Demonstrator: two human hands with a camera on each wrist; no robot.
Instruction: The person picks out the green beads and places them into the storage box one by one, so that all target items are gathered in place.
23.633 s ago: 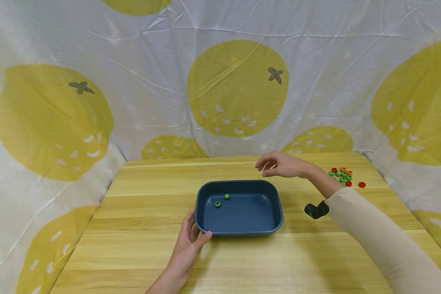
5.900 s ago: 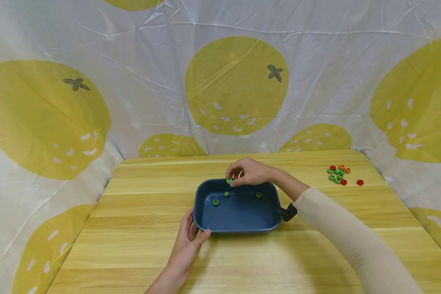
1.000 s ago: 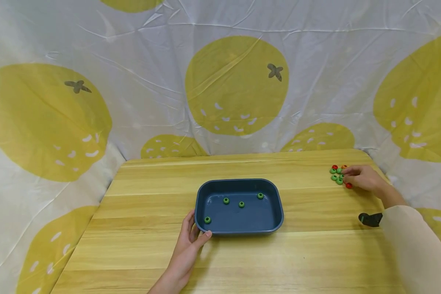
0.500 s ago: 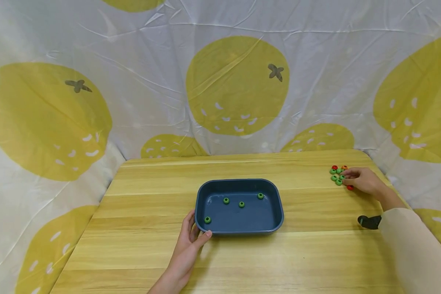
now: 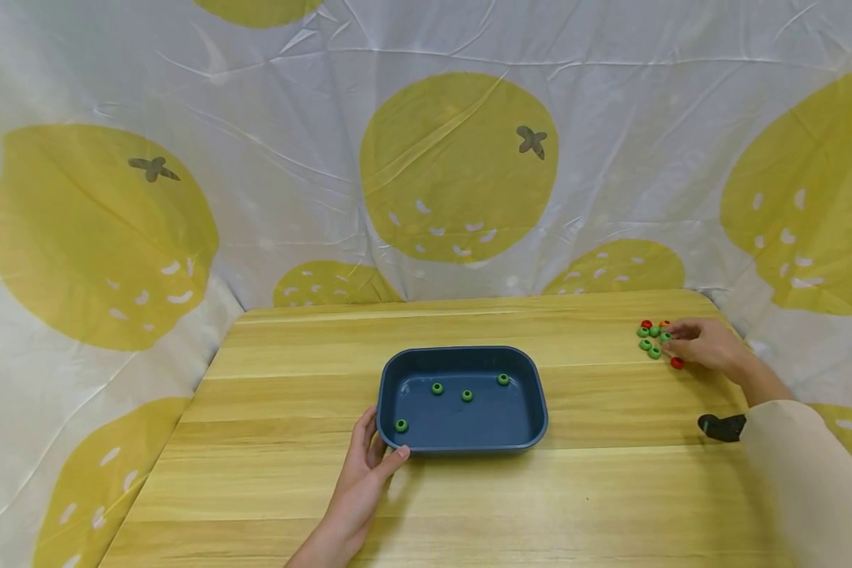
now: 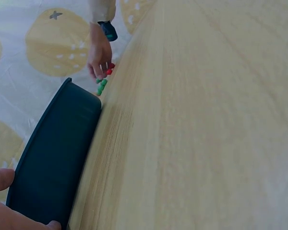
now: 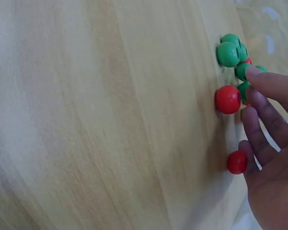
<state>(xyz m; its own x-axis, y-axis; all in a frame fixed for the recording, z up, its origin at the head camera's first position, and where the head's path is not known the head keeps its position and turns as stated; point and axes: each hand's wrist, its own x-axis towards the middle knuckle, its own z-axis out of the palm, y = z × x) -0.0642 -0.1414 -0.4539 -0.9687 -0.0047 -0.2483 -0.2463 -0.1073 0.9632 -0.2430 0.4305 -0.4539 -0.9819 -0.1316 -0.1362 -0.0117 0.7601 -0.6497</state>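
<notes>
A dark blue plastic tray (image 5: 461,426) stands mid-table with several green beads (image 5: 467,395) spread over its floor. My left hand (image 5: 355,481) grips its near left corner, thumb on the rim and fingers along the side. At the table's far right, my right hand (image 5: 710,345) pinches a green bead (image 5: 666,338) between thumb and fingertips. More green beads (image 5: 645,345) lie just left of it, with a red bead (image 5: 646,324) and an orange bead (image 5: 665,324) behind. In the right wrist view, two red beads (image 7: 228,99) lie near the fingers; the pinched bead is partly hidden.
The wooden table (image 5: 270,426) backs onto a white cloth (image 5: 291,181) printed with yellow lemons. A black device (image 5: 723,427) sits on the right wrist, above the tabletop.
Earlier, my right hand placed green beads in the tray, then returned to the pile. Over the last half second, the pinched bead shifted slightly back and right. My left hand stays put.
</notes>
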